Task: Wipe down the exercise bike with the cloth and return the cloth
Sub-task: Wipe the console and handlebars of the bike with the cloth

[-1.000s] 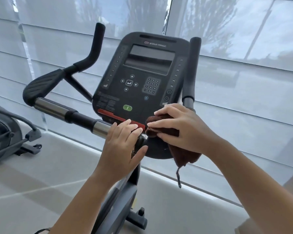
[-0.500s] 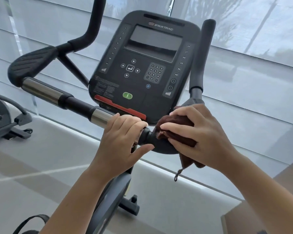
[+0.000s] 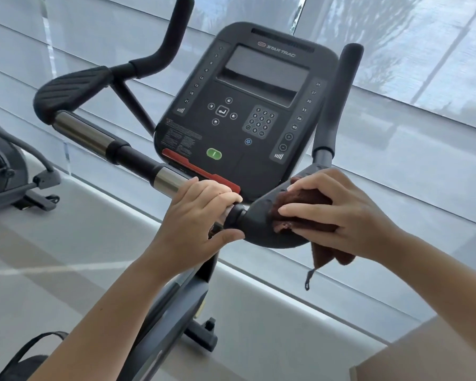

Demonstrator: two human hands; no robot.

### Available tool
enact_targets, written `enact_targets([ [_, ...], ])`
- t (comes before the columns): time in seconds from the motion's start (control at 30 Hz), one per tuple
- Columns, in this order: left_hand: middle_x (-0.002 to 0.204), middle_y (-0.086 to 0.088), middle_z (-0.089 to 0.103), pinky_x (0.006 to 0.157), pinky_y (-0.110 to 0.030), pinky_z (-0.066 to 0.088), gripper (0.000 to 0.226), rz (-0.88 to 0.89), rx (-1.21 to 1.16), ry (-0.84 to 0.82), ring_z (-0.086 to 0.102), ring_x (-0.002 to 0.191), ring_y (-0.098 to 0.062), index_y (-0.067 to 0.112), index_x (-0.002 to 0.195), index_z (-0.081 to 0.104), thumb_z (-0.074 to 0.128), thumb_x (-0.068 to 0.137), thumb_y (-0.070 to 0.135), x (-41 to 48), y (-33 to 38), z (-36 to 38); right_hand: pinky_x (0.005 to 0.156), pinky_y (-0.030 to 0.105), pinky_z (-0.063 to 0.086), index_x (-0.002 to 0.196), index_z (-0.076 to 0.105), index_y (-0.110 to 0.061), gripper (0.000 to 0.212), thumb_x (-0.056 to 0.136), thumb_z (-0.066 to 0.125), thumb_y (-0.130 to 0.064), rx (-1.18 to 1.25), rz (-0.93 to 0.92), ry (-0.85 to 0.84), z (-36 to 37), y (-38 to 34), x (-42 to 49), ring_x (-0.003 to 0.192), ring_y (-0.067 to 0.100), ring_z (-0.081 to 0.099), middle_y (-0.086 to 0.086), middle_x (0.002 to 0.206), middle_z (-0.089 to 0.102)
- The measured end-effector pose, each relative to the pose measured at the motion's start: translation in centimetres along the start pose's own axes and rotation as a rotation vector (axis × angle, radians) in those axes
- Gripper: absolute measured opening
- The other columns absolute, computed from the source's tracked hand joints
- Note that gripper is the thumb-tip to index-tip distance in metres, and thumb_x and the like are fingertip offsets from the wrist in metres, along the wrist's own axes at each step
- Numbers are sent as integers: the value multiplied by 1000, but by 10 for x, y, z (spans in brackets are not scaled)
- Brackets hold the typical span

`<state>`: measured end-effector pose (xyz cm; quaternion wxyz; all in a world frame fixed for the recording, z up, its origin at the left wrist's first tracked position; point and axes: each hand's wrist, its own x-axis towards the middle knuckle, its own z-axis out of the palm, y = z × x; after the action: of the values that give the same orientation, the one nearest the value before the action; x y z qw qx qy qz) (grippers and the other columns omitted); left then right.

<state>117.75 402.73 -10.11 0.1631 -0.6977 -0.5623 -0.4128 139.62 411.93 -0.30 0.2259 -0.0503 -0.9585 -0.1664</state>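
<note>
The exercise bike's dark console (image 3: 248, 111) faces me, with a handlebar (image 3: 94, 136) running down from the upper left. My left hand (image 3: 195, 218) grips that bar just below the console, fingers curled over it and thumb underneath. A dark brown cloth (image 3: 302, 213) lies on the black padded right armrest (image 3: 256, 224). My right hand (image 3: 338, 215) holds the cloth against the pad, fingers curled over it. A cloth corner with a small loop hangs below my right hand.
Another exercise machine (image 3: 8, 171) stands at the far left on the pale floor. Shaded windows (image 3: 423, 78) fill the background behind the bike. A black strap (image 3: 30, 350) shows at the bottom left. The bike's frame and base (image 3: 193, 325) descend between my arms.
My right hand slid the cloth rightward, from the console's lower edge onto the right armrest pad. My left hand curled round the handlebar and kept its grip.
</note>
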Motion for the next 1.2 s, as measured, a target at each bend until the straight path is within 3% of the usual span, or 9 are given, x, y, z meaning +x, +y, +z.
enact_targets([
  [0.1, 103, -3, 63, 97, -45, 36, 56, -12, -36, 7, 54, 102, -24, 10, 101, 62, 37, 84, 58, 0, 1, 0, 80, 43, 47, 101, 72, -20, 19, 87, 63, -29, 7, -44, 36, 10, -17, 13, 91, 34, 56, 14, 103, 64],
  [0.23, 108, 0, 62, 101, -40, 32, 48, 0, -61, -40, 48, 107, -16, 13, 107, 60, 47, 81, 52, 1, -4, -4, 76, 42, 47, 103, 71, -24, 22, 91, 56, -34, 11, -191, -66, 12, -22, 22, 89, 34, 55, 12, 107, 64],
  [0.33, 110, 1, 61, 104, -30, 21, 48, 9, -65, -60, 42, 110, -11, 14, 109, 59, 45, 82, 52, 2, -5, -7, 81, 41, 47, 104, 70, -20, 22, 90, 56, -31, -8, -155, -73, -3, 5, 1, 95, 31, 54, 15, 106, 62],
  [0.5, 110, 1, 61, 104, -28, 18, 50, -41, -63, -48, 47, 110, -16, 14, 107, 60, 46, 80, 54, 2, -1, -6, 76, 43, 49, 99, 72, -16, 19, 86, 64, -25, -34, -134, 41, -1, 1, 2, 84, 34, 57, 17, 99, 64],
  [0.7, 112, 1, 60, 103, -24, 16, 46, -50, -53, -62, 45, 112, -16, 15, 111, 59, 54, 79, 48, 1, 1, -10, 72, 45, 50, 106, 69, -23, 23, 89, 56, -29, -70, -343, -108, 1, -5, 6, 94, 35, 54, 11, 113, 59],
  [0.8, 111, 0, 60, 103, -25, 18, 42, -56, -62, -43, 44, 111, -15, 15, 110, 59, 57, 78, 42, 2, 1, -9, 75, 45, 50, 104, 70, -21, 24, 90, 53, -29, -44, -286, -138, -12, 10, -15, 98, 29, 46, 7, 116, 48],
  [0.9, 110, 1, 60, 102, -27, 21, 43, -63, -79, -46, 45, 110, -16, 15, 108, 60, 58, 76, 43, 3, 1, -10, 78, 45, 49, 101, 71, -16, 23, 87, 57, -28, 32, -181, -82, -15, 3, -6, 91, 32, 53, 15, 105, 60],
  [1.07, 110, 1, 60, 101, -25, 19, 48, -92, -77, -62, 46, 111, -16, 15, 109, 60, 55, 78, 51, 3, 1, -10, 89, 44, 44, 110, 67, -26, 28, 83, 64, -31, 243, 258, 95, -4, -26, 38, 98, 28, 55, 6, 106, 59],
  [1.2, 112, -4, 61, 101, -25, 20, 72, -99, -75, -80, 47, 111, -20, 8, 111, 59, 37, 75, 67, 3, 5, -13, 87, 41, 37, 119, 58, -37, 34, 87, 50, -48, -147, 508, -29, 28, -60, 43, 110, 29, 44, 0, 124, 54],
])
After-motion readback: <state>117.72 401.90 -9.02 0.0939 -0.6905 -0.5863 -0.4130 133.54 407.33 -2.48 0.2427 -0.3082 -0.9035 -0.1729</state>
